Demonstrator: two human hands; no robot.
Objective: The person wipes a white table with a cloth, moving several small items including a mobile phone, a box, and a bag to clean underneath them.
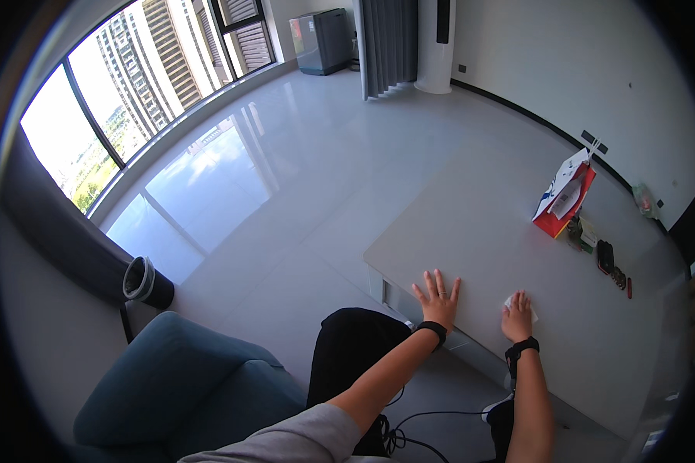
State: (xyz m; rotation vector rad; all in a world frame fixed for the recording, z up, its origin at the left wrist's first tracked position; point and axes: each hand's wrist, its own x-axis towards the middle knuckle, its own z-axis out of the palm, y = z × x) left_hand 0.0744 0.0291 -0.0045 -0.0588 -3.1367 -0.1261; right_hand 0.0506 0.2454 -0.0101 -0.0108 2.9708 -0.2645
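My left hand (439, 305) lies on the pale table (455, 224) near its front edge, fingers spread and nothing held. Farther right on the same tabletop, my right hand (517, 320) presses down on a small white tissue or cloth (534, 313), with its fingers close together. Only the white edges show around that hand, so I cannot tell whether it is paper or fabric. Dark bands circle both of my wrists.
A red and white paper bag (557, 216) stands at the table's far right, beside small boxes (587, 234), a black case (605, 256) and other small items. On the left are a blue-green sofa (177, 386) and a black bin (159, 290). Cables (398, 436) lie below the table.
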